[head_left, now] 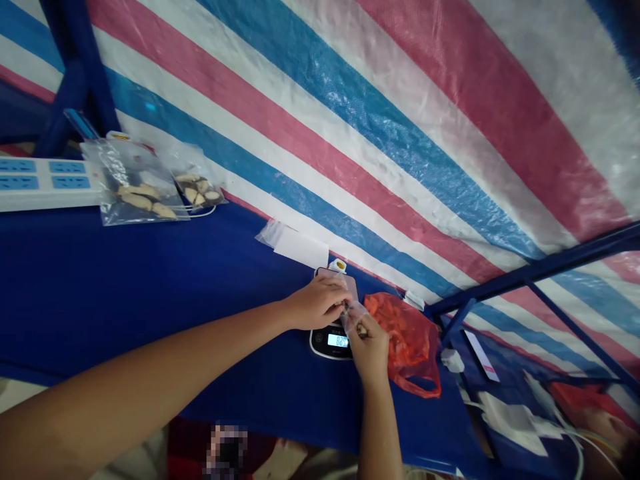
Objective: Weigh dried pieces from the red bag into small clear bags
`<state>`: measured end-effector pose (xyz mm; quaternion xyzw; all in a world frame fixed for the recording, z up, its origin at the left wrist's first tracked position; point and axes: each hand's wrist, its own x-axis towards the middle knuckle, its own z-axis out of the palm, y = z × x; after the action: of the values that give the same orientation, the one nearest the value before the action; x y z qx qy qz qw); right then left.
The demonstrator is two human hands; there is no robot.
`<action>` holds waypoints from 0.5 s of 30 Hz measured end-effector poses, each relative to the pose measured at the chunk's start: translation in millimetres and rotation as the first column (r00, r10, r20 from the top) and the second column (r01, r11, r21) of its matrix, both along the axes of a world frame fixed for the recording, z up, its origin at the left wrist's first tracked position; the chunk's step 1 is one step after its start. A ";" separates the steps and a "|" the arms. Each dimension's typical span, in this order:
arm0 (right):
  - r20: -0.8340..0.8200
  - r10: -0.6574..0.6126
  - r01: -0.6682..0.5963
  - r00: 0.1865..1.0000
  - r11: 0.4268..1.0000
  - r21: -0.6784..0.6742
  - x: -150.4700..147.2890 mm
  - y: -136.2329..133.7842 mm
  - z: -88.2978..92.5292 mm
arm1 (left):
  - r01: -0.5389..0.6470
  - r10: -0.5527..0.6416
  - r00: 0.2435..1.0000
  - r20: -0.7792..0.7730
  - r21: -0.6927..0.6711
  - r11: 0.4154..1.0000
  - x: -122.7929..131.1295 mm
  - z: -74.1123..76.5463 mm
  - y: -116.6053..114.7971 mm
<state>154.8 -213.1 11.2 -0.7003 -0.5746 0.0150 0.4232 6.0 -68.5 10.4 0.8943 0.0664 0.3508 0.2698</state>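
Observation:
A small clear plastic bag point(354, 313) is between my two hands, above a digital kitchen scale point(320, 347) with a lit display. My left hand point(320, 301) pinches the bag at its upper left side. Lower and to the right, my right hand point(371, 347) has its fingers closed round the bag, and a small pale piece shows near its fingertips. My hands hide much of the scale's plate. Just right of my right hand lies a red plastic bag point(407, 337) whose contents I cannot make out.
Two clear bags of pale, woody-looking pieces point(143, 200) lie at the left beside a white power strip point(50, 183). White paper point(301, 247) rests behind the scale. A striped tarpaulin point(310, 133) rises along the back of the blue table point(125, 287). Cables and a white phone-like slab point(481, 357) are at the right.

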 end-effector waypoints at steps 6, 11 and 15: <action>0.100 -0.150 0.144 0.984 0.988 0.062 -3.5 -24.7 5.2 | -0.022 0.022 0.999 0.038 0.025 0.999 -2.5 -2.2 5.4; 0.144 -0.565 0.550 0.813 0.825 0.132 1.3 -102.8 2.9 | -0.060 0.057 0.987 0.152 0.016 0.998 -4.9 2.8 12.6; 0.202 -0.776 0.802 0.597 0.582 -0.133 28.9 -150.0 14.2 | -0.255 0.297 0.924 0.240 -0.191 0.948 -7.6 -0.2 32.8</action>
<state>183.7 -363.1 25.4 -0.9225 -0.2227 -0.1572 0.2732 -1.6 -35.7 10.3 0.7967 0.1827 0.4959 0.2932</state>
